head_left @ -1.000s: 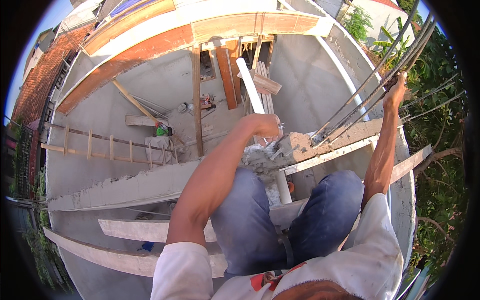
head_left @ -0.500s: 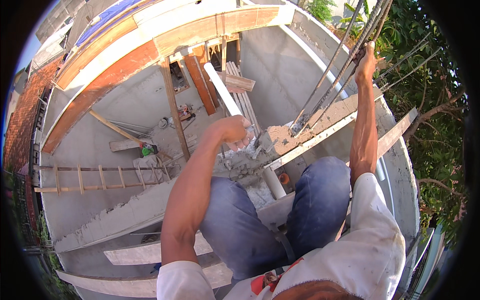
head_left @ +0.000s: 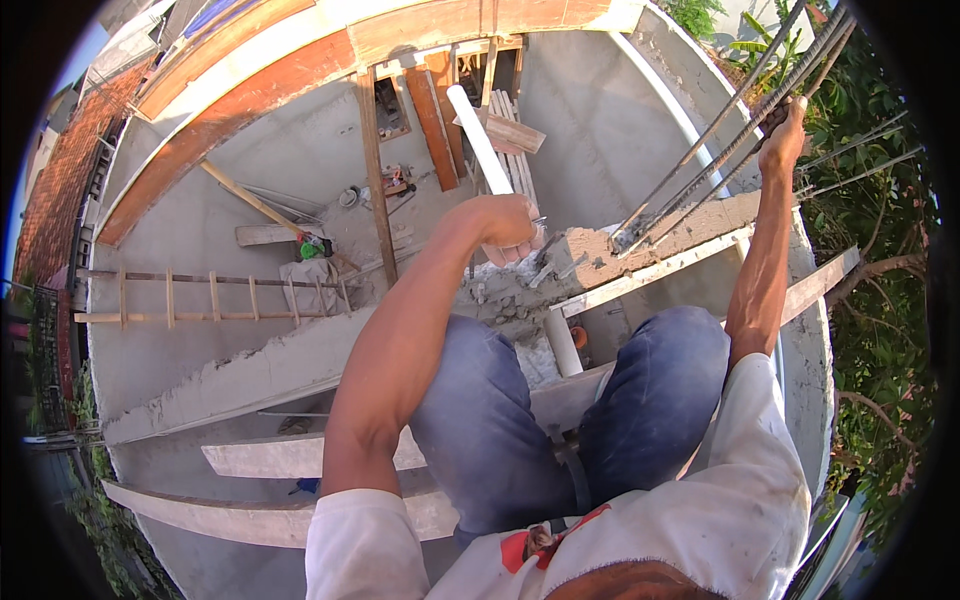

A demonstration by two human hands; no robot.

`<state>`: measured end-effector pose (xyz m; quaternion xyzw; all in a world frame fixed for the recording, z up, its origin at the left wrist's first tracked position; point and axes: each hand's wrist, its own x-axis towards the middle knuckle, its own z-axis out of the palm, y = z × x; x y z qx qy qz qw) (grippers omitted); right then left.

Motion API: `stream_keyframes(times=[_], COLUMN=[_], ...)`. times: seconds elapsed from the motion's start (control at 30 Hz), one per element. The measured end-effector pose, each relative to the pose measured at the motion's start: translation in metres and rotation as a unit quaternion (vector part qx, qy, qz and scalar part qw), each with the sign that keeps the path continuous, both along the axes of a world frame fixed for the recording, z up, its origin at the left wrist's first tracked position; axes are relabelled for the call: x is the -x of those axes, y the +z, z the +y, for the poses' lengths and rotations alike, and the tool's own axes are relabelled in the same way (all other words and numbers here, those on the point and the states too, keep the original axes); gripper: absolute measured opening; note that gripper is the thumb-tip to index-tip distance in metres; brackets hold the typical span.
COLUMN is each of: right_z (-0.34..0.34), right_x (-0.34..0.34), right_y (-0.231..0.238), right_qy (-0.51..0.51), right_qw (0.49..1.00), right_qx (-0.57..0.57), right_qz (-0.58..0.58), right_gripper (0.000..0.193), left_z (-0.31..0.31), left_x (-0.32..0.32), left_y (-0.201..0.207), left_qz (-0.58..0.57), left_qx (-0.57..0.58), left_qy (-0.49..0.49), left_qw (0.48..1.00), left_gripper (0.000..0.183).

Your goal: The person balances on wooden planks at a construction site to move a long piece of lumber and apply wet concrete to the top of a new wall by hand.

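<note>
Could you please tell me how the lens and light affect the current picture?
In the head view, the long board at lower left looks bowed by the fisheye; the pale strip up top is nearly burnt out; the foliage at right mixes bright leaves with deep shade.

Ridged steel rods [head_left: 798, 70] rise from the rough wall top [head_left: 597, 256].

Hidden behind the left hand [head_left: 512, 226], near the concrete beam's [head_left: 260, 375] far edge: lower end of a white tube [head_left: 480, 140]. Cut off above: steel bars [head_left: 812, 60]. Too small to identify, possibly tools: floor objects [head_left: 398, 182].
</note>
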<state>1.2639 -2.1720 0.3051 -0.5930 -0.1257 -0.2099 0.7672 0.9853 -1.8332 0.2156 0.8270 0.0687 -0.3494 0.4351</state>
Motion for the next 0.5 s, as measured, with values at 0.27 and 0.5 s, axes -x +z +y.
stream_keyframes(times=[0.27,0.5], right_z=[-0.01,-0.017], right_x=[-0.015,-0.022], right_y=[-0.006,0.0], right_qy=[0.005,-0.011], right_qw=[1.0,1.0], right_qx=[0.009,0.016], right_qz=[-0.006,-0.008], right_gripper=[0.046,0.049], left_z=[-0.003,-0.004], left_x=[-0.001,-0.005], left_y=[0.0,-0.003], left_qz=[-0.004,-0.014], left_qx=[-0.01,-0.01], left_qy=[0.004,-0.008], left_qw=[1.0,1.0], left_gripper=[0.025,0.027])
